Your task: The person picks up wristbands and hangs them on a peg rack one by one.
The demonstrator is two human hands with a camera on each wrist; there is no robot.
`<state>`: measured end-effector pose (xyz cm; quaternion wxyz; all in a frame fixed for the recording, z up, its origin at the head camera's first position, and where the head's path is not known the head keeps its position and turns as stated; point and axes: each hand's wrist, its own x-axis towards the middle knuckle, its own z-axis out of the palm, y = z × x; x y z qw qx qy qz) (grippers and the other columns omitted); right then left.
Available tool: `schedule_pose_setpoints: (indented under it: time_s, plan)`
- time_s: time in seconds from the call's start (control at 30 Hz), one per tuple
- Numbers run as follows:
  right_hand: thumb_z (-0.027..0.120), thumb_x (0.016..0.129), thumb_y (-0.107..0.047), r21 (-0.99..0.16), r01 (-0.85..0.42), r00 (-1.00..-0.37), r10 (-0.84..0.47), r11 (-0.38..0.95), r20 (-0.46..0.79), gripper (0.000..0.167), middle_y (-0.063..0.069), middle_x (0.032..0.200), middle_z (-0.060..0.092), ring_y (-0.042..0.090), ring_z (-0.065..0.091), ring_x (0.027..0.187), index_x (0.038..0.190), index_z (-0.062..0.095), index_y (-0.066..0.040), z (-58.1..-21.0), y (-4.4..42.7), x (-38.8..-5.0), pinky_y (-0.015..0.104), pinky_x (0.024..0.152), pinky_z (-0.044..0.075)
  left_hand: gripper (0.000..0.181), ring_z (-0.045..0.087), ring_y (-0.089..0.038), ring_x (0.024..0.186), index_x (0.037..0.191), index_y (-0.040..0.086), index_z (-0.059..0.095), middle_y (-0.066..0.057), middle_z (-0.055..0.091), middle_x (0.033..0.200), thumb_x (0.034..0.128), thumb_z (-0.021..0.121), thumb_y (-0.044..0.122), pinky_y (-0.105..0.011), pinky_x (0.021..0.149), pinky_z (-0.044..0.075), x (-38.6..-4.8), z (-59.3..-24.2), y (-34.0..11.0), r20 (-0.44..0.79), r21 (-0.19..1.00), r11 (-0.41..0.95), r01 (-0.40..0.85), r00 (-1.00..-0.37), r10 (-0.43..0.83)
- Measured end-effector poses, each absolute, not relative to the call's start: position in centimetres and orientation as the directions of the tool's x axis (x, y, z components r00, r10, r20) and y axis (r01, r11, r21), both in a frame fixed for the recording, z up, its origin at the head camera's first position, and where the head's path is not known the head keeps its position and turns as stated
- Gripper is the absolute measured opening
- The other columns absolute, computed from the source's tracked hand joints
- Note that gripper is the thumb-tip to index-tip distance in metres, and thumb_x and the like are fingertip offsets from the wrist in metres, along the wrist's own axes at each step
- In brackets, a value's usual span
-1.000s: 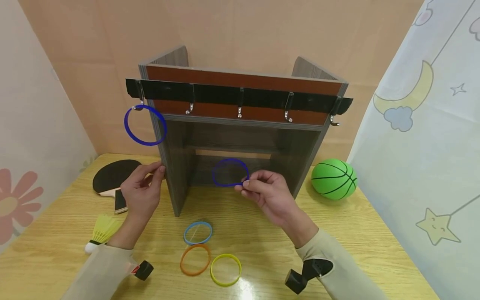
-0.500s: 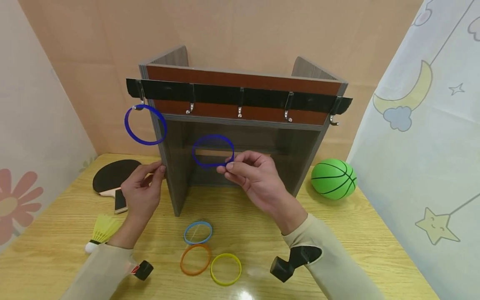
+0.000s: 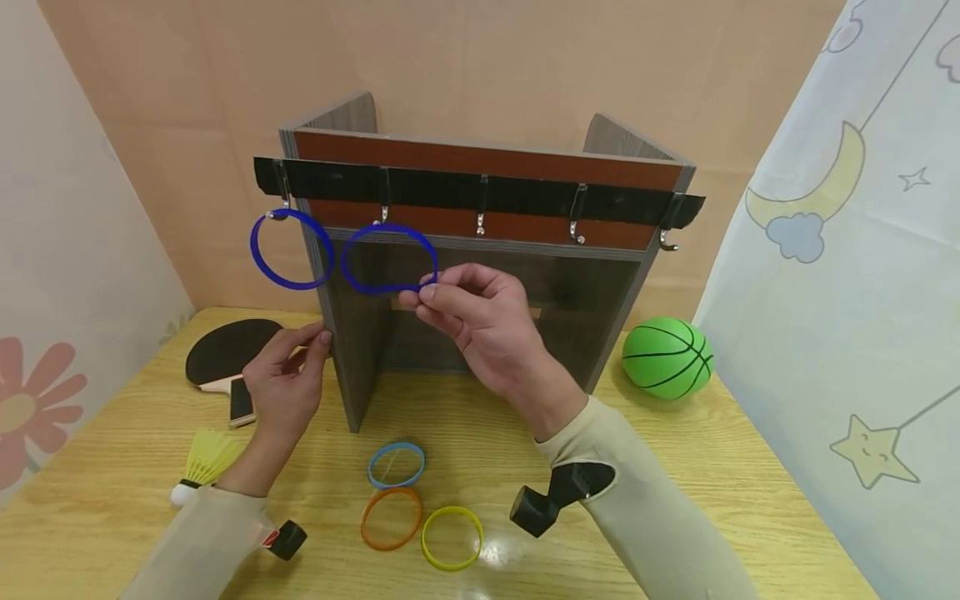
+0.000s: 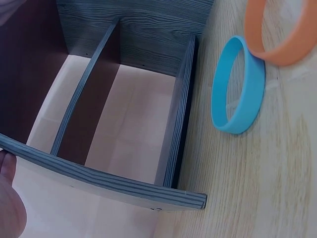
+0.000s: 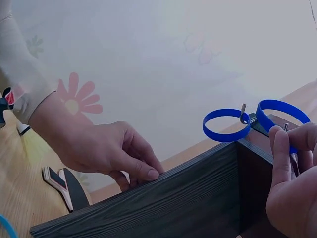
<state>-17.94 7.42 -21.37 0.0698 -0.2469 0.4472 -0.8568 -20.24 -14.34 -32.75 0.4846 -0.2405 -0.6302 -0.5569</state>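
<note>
My right hand [image 3: 487, 325] pinches a dark blue silicone wristband [image 3: 390, 259] between thumb and fingers, stretching its lower side flat. The band's top edge is just under the second hook [image 3: 383, 215] from the left; whether they touch, I cannot tell. A matching blue wristband [image 3: 330, 254] hangs from the leftmost hook [image 3: 277, 214]. My left hand [image 3: 288, 375] holds the front edge of the left side panel [image 3: 347, 367] of the grey wooden shelf, thumb on the edge in the right wrist view. Light blue [image 3: 396, 466], orange [image 3: 391, 519] and yellow [image 3: 452, 538] wristbands lie on the table.
Three more hooks line the black strip [image 3: 525, 192] to the right. A green ball [image 3: 667, 358] sits right of the shelf. To the left lie a black table tennis paddle [image 3: 228, 354] and a yellow shuttlecock [image 3: 206, 467]. A patterned sheet [image 3: 847, 317] stands at the right.
My right hand has carried the blue wristband up and to the left, from the shelf's lower opening to just below the second hook. My left hand has stayed in place.
</note>
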Motion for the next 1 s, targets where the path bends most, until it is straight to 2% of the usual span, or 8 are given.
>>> schedule_pose_setpoints:
  time_s: [0.67, 1.0]
  plan:
    - [0.052, 0.089, 0.016, -0.801, -0.096, -0.891, -0.308, -0.591, 0.335, 0.024, 0.013, 0.080, 0.065, 0.023, 0.069, 0.079, 0.078, 0.066, -0.001, -21.6, 7.0, -19.0, 0.029, 0.075, 0.055, 0.013, 0.062, -0.008, 0.070, 0.088, -0.018, 0.066, -0.026, 0.063, 0.079, 0.0773, 0.062, -0.023, -0.017, 0.070, 0.053, -20.3, -32.7, -14.4, 0.881, 0.466, 0.280, 0.839, -0.411, -0.234]
    - [0.054, 0.089, 0.013, -0.827, -0.097, -0.895, -0.315, -0.554, 0.315, 0.023, 0.012, 0.081, 0.067, 0.022, 0.069, 0.077, 0.080, 0.067, -0.003, -21.9, 6.6, -19.0, 0.029, 0.074, 0.056, 0.013, 0.061, -0.007, 0.069, 0.088, -0.017, 0.067, -0.025, 0.063, 0.076, 0.0757, 0.065, -0.022, -0.016, 0.068, 0.053, -21.9, -34.3, -15.2, 0.880, 0.463, 0.252, 0.850, -0.405, -0.249]
